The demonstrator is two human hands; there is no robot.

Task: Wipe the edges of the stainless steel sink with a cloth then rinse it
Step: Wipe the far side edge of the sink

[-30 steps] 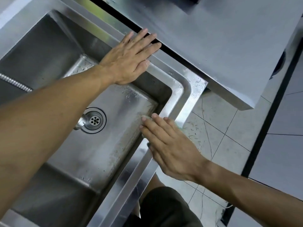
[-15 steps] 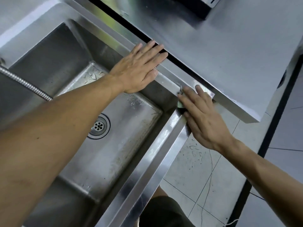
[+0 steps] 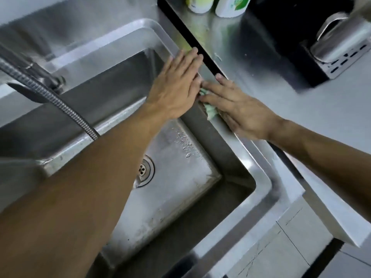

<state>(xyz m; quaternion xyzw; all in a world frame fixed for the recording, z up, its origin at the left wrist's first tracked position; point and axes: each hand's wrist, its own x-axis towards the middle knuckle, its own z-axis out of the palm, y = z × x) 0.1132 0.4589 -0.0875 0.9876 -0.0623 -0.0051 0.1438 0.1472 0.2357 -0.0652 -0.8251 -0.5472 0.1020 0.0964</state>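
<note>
Here, your right hand (image 3: 239,109) lay flat, fingers straight, pressing the green cloth (image 3: 210,112) onto the sink (image 3: 261,175) rim, between 1 and 2 o'clock of the drain (image 3: 143,171). Your left hand (image 3: 176,87) rested flat and empty at its 10 o'clock.

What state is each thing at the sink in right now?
sink: no standing water, droplets on the basin floor.
left hand: open, flat on the sink's rim.
right hand: open, pressing the cloth onto the rim.
cloth: crumpled, mostly hidden under the right hand.
drain: unplugged.
hose: no water seen running.
bottles: upright, tops out of frame.
</note>
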